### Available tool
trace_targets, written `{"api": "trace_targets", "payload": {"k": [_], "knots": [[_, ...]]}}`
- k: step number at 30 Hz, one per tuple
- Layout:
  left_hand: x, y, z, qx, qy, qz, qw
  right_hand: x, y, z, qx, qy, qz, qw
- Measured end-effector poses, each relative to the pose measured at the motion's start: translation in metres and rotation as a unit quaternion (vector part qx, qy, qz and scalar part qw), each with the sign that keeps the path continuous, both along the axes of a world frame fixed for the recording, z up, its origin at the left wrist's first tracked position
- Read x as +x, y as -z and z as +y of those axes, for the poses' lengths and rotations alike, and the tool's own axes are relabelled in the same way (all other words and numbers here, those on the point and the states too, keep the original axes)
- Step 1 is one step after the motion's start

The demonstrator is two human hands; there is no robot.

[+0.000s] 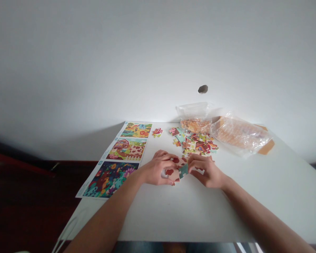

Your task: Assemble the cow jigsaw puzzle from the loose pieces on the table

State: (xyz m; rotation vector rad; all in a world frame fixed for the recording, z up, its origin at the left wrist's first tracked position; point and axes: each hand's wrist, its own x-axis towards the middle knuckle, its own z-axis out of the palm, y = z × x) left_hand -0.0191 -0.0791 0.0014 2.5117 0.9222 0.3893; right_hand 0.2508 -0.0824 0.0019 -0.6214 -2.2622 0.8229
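Note:
My left hand [160,168] curves around a cream puzzle piece [173,174] with red-brown spots, its thumb at the near edge and its fingers at the far side. Beside that piece is a teal puzzle piece [183,170]. My right hand [206,171] has its fingertips bent down onto the pieces just right of the teal one, partly hiding a spotted piece beneath them. Another spotted piece [181,161] lies just beyond, between the two hands. A heap of loose puzzle pieces [200,143] sits behind my right hand.
A sheet with three printed pictures [126,149] lies at the table's left edge. A small red-and-white piece [157,132] rests near it. Clear plastic bags [196,123] stand by the wall, one large bag [239,135] over orange card. A white cord [65,232] hangs at front left.

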Motion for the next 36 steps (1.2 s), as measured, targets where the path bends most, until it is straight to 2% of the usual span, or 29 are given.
{"api": "trace_targets", "payload": {"k": [8, 13, 18, 23, 29, 31, 36], "knots": [[0.000, 0.001, 0.001, 0.007, 0.006, 0.000, 1.000, 0.006, 0.002, 0.001, -0.006, -0.014, -0.108, 0.994], [0.000, 0.001, 0.001, 0.009, 0.006, 0.000, 1.000, 0.003, -0.003, -0.001, -0.004, 0.017, -0.171, 0.985], [0.000, 0.002, 0.002, 0.014, 0.009, -0.004, 1.000, -0.003, 0.000, -0.001, 0.000, 0.044, -0.225, 0.973], [-0.001, 0.002, 0.002, 0.012, 0.011, -0.001, 1.000, -0.003, 0.002, 0.000, -0.002, 0.044, -0.201, 0.979], [-0.001, 0.003, 0.001, 0.002, 0.000, 0.003, 1.000, 0.002, 0.001, 0.000, 0.023, 0.058, -0.076, 0.995], [-0.001, 0.002, 0.001, 0.002, 0.002, 0.003, 1.000, 0.002, -0.001, -0.001, 0.025, 0.043, -0.095, 0.994], [-0.001, 0.002, 0.003, 0.005, 0.007, 0.004, 1.000, 0.001, -0.008, -0.003, -0.018, -0.032, -0.216, 0.976]]}}
